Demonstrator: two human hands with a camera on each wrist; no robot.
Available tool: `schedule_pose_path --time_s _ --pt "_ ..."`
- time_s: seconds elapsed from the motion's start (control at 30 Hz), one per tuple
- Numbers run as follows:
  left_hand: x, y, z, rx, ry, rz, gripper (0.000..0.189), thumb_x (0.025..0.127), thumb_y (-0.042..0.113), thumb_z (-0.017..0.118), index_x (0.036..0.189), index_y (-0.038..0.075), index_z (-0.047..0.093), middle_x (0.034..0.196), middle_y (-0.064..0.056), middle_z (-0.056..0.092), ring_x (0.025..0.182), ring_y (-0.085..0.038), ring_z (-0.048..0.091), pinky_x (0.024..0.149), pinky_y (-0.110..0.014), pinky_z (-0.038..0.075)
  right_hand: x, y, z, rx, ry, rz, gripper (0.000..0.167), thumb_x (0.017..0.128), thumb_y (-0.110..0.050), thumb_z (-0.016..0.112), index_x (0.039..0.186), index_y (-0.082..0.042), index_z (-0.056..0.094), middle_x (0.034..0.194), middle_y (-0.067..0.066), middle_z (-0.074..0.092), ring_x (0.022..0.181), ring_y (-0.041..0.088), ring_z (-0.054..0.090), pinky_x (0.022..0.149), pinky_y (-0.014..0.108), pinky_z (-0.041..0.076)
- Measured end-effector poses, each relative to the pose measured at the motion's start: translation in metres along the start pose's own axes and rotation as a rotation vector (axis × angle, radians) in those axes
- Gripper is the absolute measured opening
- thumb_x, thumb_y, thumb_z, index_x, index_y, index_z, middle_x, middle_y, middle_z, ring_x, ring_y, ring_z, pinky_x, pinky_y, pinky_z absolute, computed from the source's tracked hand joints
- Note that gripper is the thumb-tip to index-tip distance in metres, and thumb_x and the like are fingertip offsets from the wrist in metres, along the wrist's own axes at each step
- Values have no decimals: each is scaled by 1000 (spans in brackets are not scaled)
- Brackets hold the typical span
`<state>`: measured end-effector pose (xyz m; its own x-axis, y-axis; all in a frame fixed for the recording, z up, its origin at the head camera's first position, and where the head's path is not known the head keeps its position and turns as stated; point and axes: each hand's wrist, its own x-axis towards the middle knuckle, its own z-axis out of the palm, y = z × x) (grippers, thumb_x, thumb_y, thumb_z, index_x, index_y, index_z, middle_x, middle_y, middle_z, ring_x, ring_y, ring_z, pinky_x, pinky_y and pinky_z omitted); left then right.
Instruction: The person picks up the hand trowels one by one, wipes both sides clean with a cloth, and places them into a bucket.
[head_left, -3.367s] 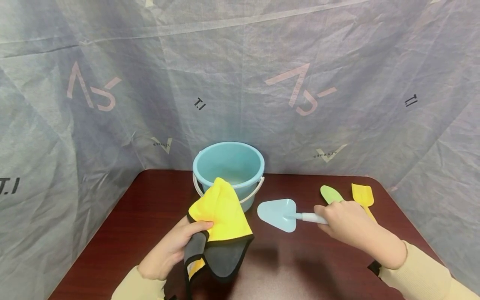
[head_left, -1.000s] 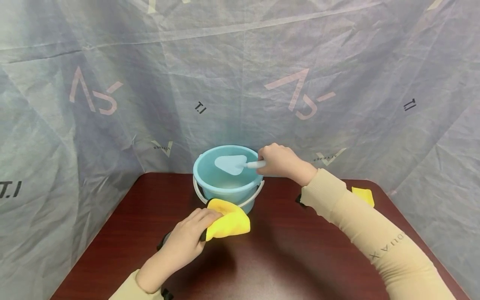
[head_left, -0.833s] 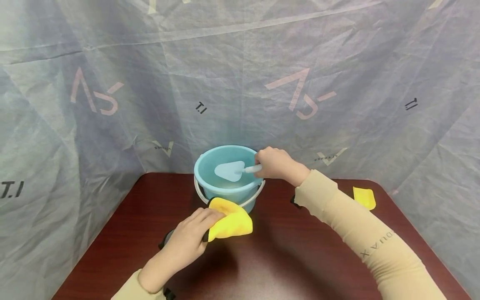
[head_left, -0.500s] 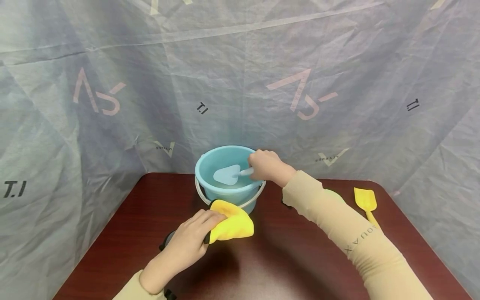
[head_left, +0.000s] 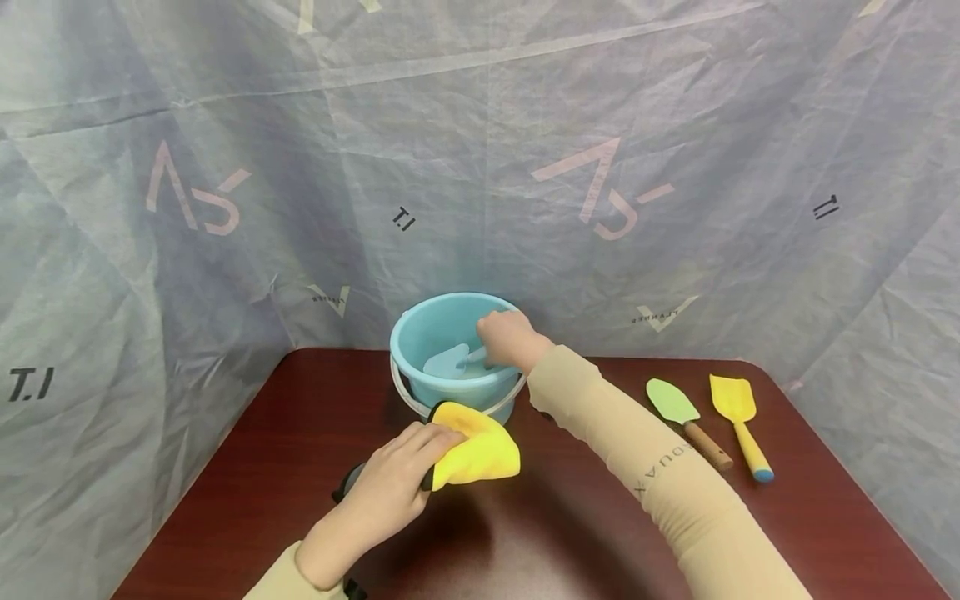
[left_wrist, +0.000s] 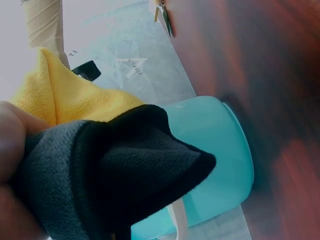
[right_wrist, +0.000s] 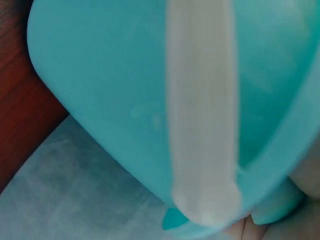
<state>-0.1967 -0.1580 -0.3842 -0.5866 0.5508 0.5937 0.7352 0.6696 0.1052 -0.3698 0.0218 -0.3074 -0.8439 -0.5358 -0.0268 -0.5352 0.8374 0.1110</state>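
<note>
- Fingers of the left hand [head_left: 390, 475] are curled round a cloth [head_left: 480, 454], above the front of the table [head_left: 247, 475].
- Head view gives only the cloth's yellow face; left wrist view adds its grey side and wide black edging.
- Right hand [head_left: 507, 337] is inside the bucket [head_left: 450, 394], gripping the handle of a light blue trowel [head_left: 447, 362].
- Trowel blade lies within the bucket; cannot tell if it touches bottom.
- Right wrist view: bucket wall and white bail [right_wrist: 202, 100] fill most of it; only bits of fingers show at lower right, grip unreadable there.
- Head view shows bail hanging at bucket front, middle hidden by cloth.
- Left wrist view: cloth blocks much of the bucket's side; contact between them cannot be told. Small green-brown item at top, too small to tell.
- Right sleeve [head_left: 660, 467] crosses in front of table's right part; wrist covers bucket's right rim.
- Beyond sleeve, head view only for clear shapes: green trowel [head_left: 672, 401] with wooden handle, near yellow shovel [head_left: 735, 400] with blue tip, both on table.
- Grey sheet [head_left: 480, 167] with printed letters hangs behind.
</note>
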Motion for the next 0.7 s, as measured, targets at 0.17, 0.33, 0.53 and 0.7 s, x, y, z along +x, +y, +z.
schedule_pose_path --time_s 0.17,0.33,0.53,0.7 --pt "-2 0 0 1 5 -11 74 57 -20 54 119 20 58 114 9 58 94 -8 54 71 -25 50 8 -1 7 20 -58 5 20 78 -21 75 90 -12 62 86 2 63 77 18 56 71 34 46" --pt "-5 -1 0 4 2 -28 73 58 -20 55 119 20 58 114 10 58 94 -8 53 72 -24 50 13 -4 9 43 -89 -2 17 79 -17 72 90 -12 62 85 2 60 74 18 48 67 32 39" --pt "-7 -4 -1 -4 3 -42 76 55 -21 52 119 20 58 114 10 58 95 -8 54 64 -24 48 18 -11 12 78 -158 37 18 82 -18 69 97 -11 63 92 3 62 75 18 47 67 32 39" --pt "-7 -4 -2 -3 -3 -49 76 55 -21 53 119 21 58 115 11 58 95 -7 54 60 -22 45 17 -16 16 129 -207 93 27 88 -16 63 114 -11 61 116 8 60 93 23 54 80 37 43"
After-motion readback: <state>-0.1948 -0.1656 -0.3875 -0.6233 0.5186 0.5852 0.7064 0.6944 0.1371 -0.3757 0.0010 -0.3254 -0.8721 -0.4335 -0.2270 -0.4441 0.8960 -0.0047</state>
